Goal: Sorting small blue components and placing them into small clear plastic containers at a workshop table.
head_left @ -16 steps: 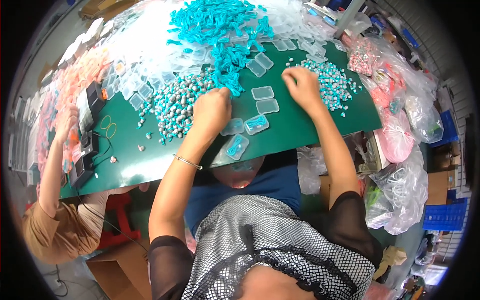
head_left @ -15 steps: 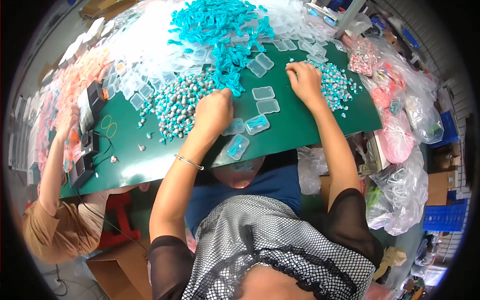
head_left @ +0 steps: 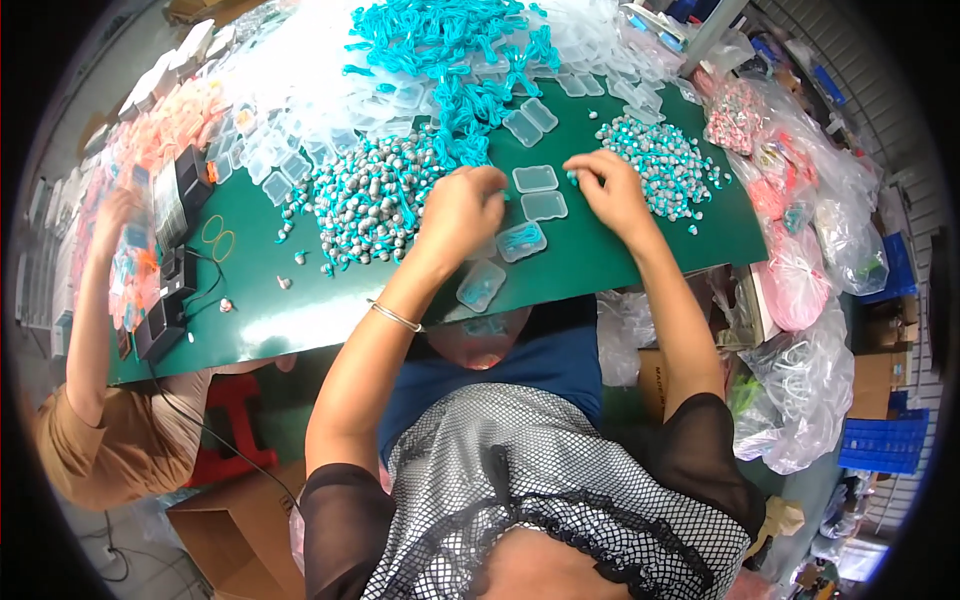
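My left hand [head_left: 462, 215] is curled, its fingertips beside an open clear plastic case [head_left: 544, 206]. Any item inside its fingers is too small and blurred to name. On that case's other side, my right hand [head_left: 608, 190] pinches a small teal-tipped piece [head_left: 572, 177] between thumb and finger. Near me lie two closed clear cases; one case [head_left: 522, 240] holds coiled teal cord, and the other case [head_left: 481, 286] has teal inside. Left of my left hand spreads a heap of grey-and-teal pieces [head_left: 365, 200]. A smaller heap of white-and-teal pieces [head_left: 660, 165] sits beyond my right hand.
Bundled teal cords [head_left: 440, 40] pile up at the far side among many clear cases [head_left: 290, 110]. At left, a co-worker's hand [head_left: 118, 212] is near black devices [head_left: 178, 275] with cables and orange pieces [head_left: 180, 115]. Plastic bags [head_left: 800, 290] crowd the right beside the green table [head_left: 600, 265].
My left hand has moved right and slightly away from me, from the heap's edge toward the open case. My right hand has drawn down and left, away from the right heap.
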`<control>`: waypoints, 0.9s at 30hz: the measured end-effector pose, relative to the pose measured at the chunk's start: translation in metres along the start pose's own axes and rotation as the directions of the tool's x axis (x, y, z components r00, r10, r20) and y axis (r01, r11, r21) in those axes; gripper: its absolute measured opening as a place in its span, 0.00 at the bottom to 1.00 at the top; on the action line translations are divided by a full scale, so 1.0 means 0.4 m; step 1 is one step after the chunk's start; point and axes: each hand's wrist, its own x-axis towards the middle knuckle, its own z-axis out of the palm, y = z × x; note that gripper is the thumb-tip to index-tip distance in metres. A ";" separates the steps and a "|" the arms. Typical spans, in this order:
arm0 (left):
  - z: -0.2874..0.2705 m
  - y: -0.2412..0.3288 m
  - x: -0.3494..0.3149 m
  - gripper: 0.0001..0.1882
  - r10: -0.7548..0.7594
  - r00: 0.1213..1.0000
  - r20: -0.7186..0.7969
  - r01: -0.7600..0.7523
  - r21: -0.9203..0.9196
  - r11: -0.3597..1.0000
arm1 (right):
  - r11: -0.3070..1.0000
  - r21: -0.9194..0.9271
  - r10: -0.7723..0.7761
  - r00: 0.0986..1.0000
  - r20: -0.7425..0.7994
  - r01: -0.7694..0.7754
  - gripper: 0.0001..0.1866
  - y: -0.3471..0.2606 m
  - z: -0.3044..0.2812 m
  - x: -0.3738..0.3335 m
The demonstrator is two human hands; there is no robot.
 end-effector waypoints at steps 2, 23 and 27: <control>0.024 0.030 0.005 0.09 -0.094 0.993 0.070 0.101 -0.096 0.990 | 0.969 0.222 0.105 0.994 0.020 -0.107 0.07 -0.062 0.021 -0.052; -0.013 -0.031 -0.006 0.13 0.107 0.991 -0.079 -0.073 0.353 0.933 | 0.996 -0.074 -0.035 0.991 0.128 0.045 0.04 -0.101 0.062 0.055; -0.020 -0.059 0.003 0.13 0.031 0.997 0.065 -0.061 0.528 0.847 | 0.995 0.008 -0.100 0.967 0.235 0.101 0.06 -0.123 0.115 0.081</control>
